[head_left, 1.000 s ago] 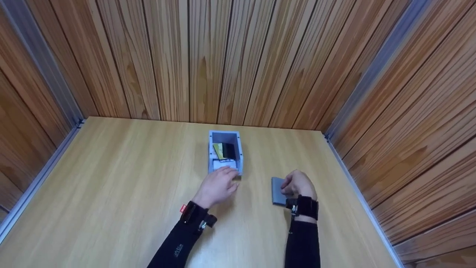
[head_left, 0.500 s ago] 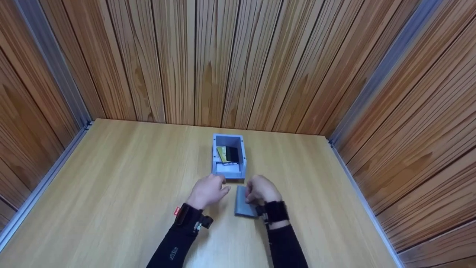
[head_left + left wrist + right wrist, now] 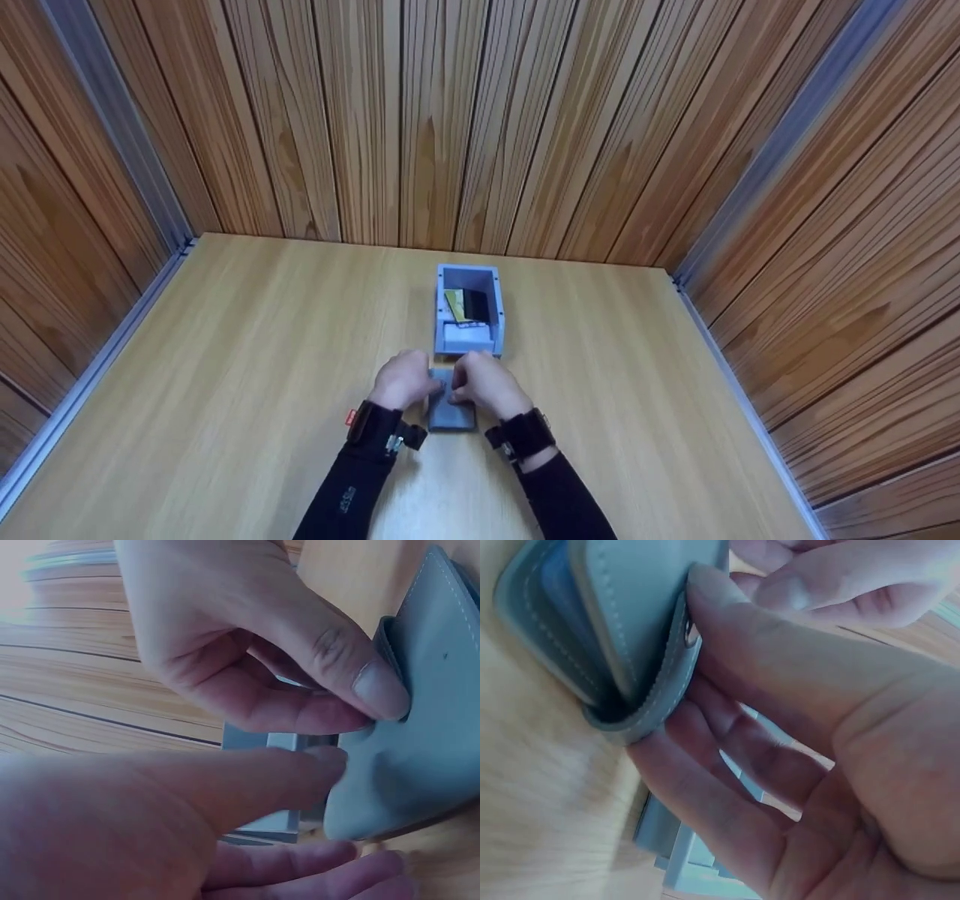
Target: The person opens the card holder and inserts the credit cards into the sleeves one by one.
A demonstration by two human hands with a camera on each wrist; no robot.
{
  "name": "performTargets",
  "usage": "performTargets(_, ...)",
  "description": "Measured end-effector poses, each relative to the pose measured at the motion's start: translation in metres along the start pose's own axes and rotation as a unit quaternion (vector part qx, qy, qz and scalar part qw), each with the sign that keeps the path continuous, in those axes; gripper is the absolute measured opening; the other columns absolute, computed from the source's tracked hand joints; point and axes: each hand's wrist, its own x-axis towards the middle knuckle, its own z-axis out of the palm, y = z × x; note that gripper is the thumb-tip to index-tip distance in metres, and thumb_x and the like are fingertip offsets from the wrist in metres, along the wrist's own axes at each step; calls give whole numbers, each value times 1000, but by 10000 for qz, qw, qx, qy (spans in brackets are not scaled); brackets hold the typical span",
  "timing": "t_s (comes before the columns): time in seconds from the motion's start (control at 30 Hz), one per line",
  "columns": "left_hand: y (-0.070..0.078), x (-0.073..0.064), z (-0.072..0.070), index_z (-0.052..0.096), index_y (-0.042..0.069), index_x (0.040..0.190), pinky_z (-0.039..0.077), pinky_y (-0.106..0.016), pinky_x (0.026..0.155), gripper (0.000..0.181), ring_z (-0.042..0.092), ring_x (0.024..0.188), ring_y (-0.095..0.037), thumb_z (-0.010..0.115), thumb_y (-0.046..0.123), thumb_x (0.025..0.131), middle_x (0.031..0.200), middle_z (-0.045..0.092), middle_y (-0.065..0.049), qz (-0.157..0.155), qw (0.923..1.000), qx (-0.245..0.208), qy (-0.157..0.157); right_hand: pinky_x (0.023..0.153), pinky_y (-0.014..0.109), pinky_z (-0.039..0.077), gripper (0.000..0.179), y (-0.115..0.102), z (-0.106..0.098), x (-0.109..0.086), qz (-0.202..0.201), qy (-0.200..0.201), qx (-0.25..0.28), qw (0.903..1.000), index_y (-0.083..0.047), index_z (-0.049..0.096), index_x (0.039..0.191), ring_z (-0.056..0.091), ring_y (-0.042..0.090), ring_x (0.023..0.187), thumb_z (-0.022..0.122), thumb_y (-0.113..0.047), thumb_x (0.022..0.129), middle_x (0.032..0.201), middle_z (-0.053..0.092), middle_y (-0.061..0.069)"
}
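Observation:
A grey stitched card holder (image 3: 452, 417) stands between both hands, in front of the light blue box. In the right wrist view its layers spread apart and something blue (image 3: 564, 585) shows inside. My right hand (image 3: 486, 384) pinches the holder's strap, thumb on the face beside a metal snap (image 3: 691, 631). My left hand (image 3: 403, 381) holds the opposite side, the thumb at its edge and the fingers behind it in the left wrist view.
Just beyond the hands is the light blue box (image 3: 440, 300), its top uncovered. A yellow-green card (image 3: 454, 303) and a black card (image 3: 475, 305) lie in it. Wood-panelled walls (image 3: 420, 135) enclose the table (image 3: 300, 315) at back and sides.
My right hand has brought the card holder leftward to the front of the box. My left hand has drawn back from the box's near end and taken hold of the holder.

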Motion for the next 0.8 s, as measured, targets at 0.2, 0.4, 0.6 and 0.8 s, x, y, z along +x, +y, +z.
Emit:
performTargets(0.2,-20,30,24,71,9,88,47,-30,54,27,62,63,-16,90,27,84,75,67,0,-84,9999,-60,84,63,28,53,16,-5,-12,-5,660,542,-158,9962,-7,78,90,63,12,70,87,-19,92,82,73,1)
performTargets(0.4,13,-15,-1,72,3,82,49,-27,48,24,65,53,-17,90,19,85,69,71,-6,-452,9976,-471,222,52,28,38,37,-14,-7,-10,1233,629,-630,9884,-4,72,83,52,15,61,85,-37,93,74,60,1)
performTargets(0.6,-12,17,17,70,7,75,51,-26,43,26,65,46,-13,90,19,85,58,69,-2,-398,9977,-542,-6,58,36,49,31,-8,9,-5,1160,419,-892,9883,-3,73,87,63,20,64,83,-33,86,78,70,6)
performTargets(0.8,4,1,4,70,3,78,52,-29,45,20,64,47,-16,86,8,88,59,68,-5,-681,9961,-529,-160,55,36,51,24,20,29,13,1082,251,-923,9895,-5,71,84,61,21,62,81,-27,84,78,69,7)
